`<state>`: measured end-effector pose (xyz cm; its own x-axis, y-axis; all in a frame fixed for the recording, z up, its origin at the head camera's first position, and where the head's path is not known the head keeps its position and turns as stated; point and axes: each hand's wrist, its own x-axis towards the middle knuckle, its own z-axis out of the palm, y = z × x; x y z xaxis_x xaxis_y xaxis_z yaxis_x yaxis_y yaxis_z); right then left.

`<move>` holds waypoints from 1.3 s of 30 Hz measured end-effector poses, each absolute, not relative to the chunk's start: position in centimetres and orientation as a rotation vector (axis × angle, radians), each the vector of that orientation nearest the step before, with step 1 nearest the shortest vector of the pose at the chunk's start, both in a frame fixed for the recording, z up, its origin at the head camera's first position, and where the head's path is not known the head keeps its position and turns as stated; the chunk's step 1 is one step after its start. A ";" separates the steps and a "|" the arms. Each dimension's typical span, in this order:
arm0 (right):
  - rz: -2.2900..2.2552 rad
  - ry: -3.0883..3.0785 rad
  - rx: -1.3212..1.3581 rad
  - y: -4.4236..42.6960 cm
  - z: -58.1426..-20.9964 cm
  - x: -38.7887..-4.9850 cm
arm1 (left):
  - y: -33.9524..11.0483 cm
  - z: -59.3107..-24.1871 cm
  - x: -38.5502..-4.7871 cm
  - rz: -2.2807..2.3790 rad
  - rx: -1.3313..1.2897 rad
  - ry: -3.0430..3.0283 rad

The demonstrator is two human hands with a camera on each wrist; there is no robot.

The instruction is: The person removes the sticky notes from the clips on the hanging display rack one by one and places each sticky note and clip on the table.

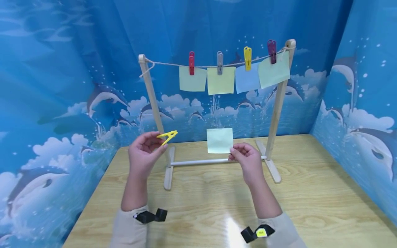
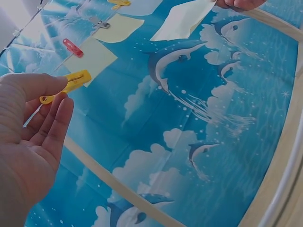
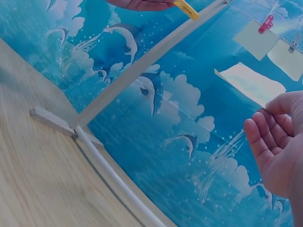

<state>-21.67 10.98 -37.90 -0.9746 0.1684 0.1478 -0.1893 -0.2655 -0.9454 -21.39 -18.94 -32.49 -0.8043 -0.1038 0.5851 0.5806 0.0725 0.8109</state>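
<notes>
My left hand (image 1: pixel 145 151) pinches a yellow clothespin (image 1: pixel 168 136) between thumb and fingers, in front of the rack's left post. The same yellow clothespin (image 2: pixel 71 86) shows up close in the left wrist view. In my right hand (image 1: pixel 248 159) a pale green paper square (image 1: pixel 219 141) is pinched by its lower right corner, held up in the air below the string. The right wrist view shows that paper (image 3: pixel 251 84) slightly curved, with my thumb and a finger on its edge. The two hands are apart, on either side of the rack's middle.
A wooden rack with a left post (image 1: pixel 152 93) and right post (image 1: pixel 278 110) carries a string (image 1: pixel 169 63). Red (image 1: pixel 191 63), grey (image 1: pixel 220 62), yellow (image 1: pixel 247 58) and purple (image 1: pixel 272 51) clothespins hold paper squares on it. A white bar (image 1: pixel 198 162) joins the feet above the table (image 1: pixel 198 206).
</notes>
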 end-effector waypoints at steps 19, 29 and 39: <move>2.351 -1.588 -0.024 13.8 -40.3 -21.2 | -18.8 -36.1 -21.0 -1.749 -0.197 -1.907; 2.331 -1.596 -0.191 15.8 -41.2 -21.0 | -19.2 -37.9 -21.0 -1.805 -0.083 -1.781; 2.326 -1.519 -0.219 17.8 -41.9 -20.7 | -19.9 -39.0 -20.5 -1.842 -0.021 -1.731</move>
